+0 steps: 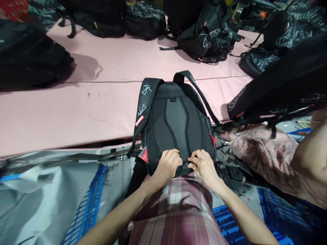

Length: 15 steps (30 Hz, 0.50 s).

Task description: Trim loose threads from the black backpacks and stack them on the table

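Observation:
A black backpack [158, 119] leans against the table edge and my lap, its padded back panel facing me. A perforated grey strip [176, 114] runs down the panel's middle, and both shoulder straps lie up over the top. My left hand [168, 163] is closed on the backpack's lower edge, left of the strip's bottom end. Just across from it, my right hand [203, 166] pinches at the same edge; a tiny shiny spot shows at its fingertips, too small to name. Red triangular tabs [144, 155] mark both lower sides.
A pink-covered table [102, 105] stretches ahead, with several black backpacks [204, 37] along its far side and a dark bag [30, 56] at left. On the right, a person's arm [310, 153] is beside another black bag [276, 81]. Blue crates [87, 207] flank me below.

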Tool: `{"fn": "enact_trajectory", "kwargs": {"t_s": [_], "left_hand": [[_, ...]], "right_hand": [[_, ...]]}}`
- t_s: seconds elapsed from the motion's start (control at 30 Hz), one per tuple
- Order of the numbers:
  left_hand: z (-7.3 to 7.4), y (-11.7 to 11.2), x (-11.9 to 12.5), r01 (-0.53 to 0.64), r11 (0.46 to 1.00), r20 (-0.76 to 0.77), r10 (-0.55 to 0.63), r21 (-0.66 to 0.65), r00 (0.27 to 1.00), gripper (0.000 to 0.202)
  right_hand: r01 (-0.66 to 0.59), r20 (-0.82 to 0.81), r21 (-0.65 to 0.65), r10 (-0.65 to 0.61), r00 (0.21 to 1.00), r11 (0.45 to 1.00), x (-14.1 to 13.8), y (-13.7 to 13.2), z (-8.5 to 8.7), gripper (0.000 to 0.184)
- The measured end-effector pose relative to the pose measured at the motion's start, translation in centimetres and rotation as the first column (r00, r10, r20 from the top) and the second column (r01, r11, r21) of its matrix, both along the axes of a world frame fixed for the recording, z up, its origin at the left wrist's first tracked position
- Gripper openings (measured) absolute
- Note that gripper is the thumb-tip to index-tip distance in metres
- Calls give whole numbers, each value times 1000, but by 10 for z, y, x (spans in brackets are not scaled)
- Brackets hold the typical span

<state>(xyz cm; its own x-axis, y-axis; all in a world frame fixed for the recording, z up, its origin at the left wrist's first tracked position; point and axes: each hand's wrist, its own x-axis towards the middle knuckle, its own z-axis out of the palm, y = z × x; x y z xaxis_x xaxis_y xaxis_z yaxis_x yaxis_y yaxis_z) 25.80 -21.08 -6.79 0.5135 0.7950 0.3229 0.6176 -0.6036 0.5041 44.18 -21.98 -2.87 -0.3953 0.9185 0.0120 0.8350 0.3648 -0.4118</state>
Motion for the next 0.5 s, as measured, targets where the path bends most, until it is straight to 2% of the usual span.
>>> {"fn": "enact_trajectory", "kwargs": {"t_s": [0.1,0.17,0.23,0.27,0.3,0.33,0.4,0.43,0.47,0.5], "left_hand": [[4,1,-1,-18,997,58,23,-79,998,19],[12,-1,-11,-47,976,146,79,-214,986,21],[25,-4,-29,-37,895,282,180,-445,942,29],[32,-6,-39,-20,819,352,268,-573,897,34],[38,-7,-49,-10,723,402,396,-691,826,39],[43,-7,-56,-11,614,416,549,-789,725,43],[48,-1,-60,-31,420,357,806,-907,472,43],[48,5,-58,-39,363,326,874,-931,360,39],[46,12,-53,-40,343,319,905,-939,282,35],[42,20,-46,-37,347,329,915,-937,235,33]], "right_hand": [[9,-6,-1,-9,1000,1000,-1,0,2,13],[43,-67,-12,-44,997,999,4,1,4,12],[102,-202,-39,-108,973,994,14,3,5,13],[147,-293,-59,-158,943,987,21,5,4,14],[204,-387,-83,-220,896,976,28,9,1,15],[275,-478,-114,-295,827,955,35,12,-2,17],[437,-627,-210,-463,626,875,45,20,-13,22],[507,-674,-267,-534,510,820,48,23,-19,25],[557,-705,-319,-585,401,766,50,25,-25,28],[593,-725,-356,-614,312,722,49,27,-31,31]]}}
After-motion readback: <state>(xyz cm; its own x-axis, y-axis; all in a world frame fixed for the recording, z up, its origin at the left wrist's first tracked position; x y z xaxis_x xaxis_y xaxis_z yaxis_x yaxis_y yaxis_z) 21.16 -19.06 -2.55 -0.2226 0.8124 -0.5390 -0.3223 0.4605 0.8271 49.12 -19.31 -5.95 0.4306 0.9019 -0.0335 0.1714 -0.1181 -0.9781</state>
